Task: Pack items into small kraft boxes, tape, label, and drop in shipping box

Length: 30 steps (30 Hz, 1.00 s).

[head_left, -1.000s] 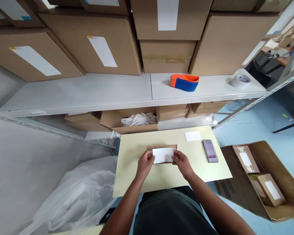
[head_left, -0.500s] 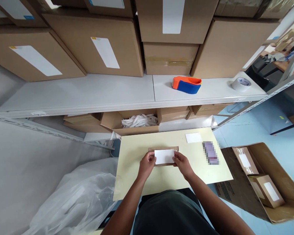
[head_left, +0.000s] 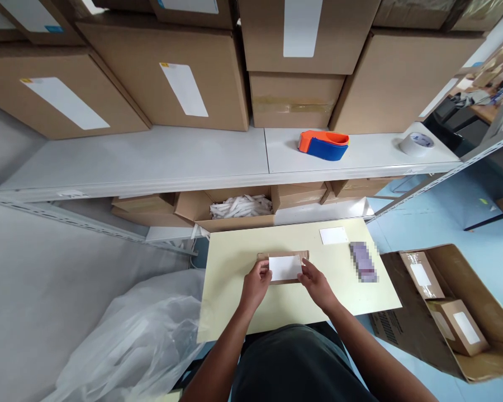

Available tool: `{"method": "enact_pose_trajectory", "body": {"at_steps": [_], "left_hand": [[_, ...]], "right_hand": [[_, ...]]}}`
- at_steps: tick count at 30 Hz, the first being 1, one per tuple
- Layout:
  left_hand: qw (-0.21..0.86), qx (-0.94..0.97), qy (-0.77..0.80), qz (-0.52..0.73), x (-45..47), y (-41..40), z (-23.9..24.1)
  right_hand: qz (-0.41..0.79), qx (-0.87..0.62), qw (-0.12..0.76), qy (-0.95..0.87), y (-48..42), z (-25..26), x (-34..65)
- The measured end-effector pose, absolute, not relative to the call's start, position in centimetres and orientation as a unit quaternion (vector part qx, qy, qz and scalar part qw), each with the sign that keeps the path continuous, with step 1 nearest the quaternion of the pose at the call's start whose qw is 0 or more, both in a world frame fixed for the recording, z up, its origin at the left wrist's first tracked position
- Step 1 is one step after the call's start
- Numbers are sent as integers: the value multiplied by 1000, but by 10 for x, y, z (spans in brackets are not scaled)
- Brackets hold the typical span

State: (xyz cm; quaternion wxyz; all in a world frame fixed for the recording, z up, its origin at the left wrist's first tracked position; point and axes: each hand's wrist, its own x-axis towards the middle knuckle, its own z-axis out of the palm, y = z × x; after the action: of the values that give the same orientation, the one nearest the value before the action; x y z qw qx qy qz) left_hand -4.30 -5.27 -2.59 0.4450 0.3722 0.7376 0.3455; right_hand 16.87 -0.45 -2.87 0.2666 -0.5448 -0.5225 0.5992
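A small brown cardboard box [head_left: 283, 257] lies on the pale yellow table [head_left: 235, 262], with a white label [head_left: 285, 267] on its top. My left hand [head_left: 257, 283] pinches the label's left edge against the box. At the right edge, my right hand [head_left: 315, 282] presses the label with its fingers closed on the box. A second white label [head_left: 333, 235] lies flat at the table's far right, beside a blurred purple stack [head_left: 363, 261].
A white shelf [head_left: 151, 156] behind the table carries large brown boxes, an orange and blue tape dispenser [head_left: 323, 144] and a tape roll [head_left: 416, 143]. An open carton [head_left: 482, 279] with small labelled boxes stands on the floor at right. A clear plastic bag [head_left: 129, 340] lies at left.
The label has been lowered from just above the box onto its top face. Both hands have stayed at its ends.
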Motion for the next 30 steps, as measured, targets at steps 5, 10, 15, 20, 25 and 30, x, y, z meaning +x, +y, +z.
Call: {"method": "enact_pose_trajectory", "body": {"at_steps": [5,10,15,20,25,30], "left_hand": [[419,407,735,344,-42,-57,-20],[373,502,728,281,-41,-64,-14],[215,602,749,177,-37,-68,-13],[90,718,670,168,-13,-69,-27],[77,778,614,112,7,-80,-57],[67,769,633,67,1,-86,-68]], "right_hand": [[424,-525,250,-695,-26,-21,179],[266,-442,188,-836,-40,-14,168],[198,-400,101,-889,-36,-15,149],[175,-402,66,-896,-36,-25,145],[112,-380,52,-917,-45,-44,155],[71,-387,58,-918,-47,-54,173]]}}
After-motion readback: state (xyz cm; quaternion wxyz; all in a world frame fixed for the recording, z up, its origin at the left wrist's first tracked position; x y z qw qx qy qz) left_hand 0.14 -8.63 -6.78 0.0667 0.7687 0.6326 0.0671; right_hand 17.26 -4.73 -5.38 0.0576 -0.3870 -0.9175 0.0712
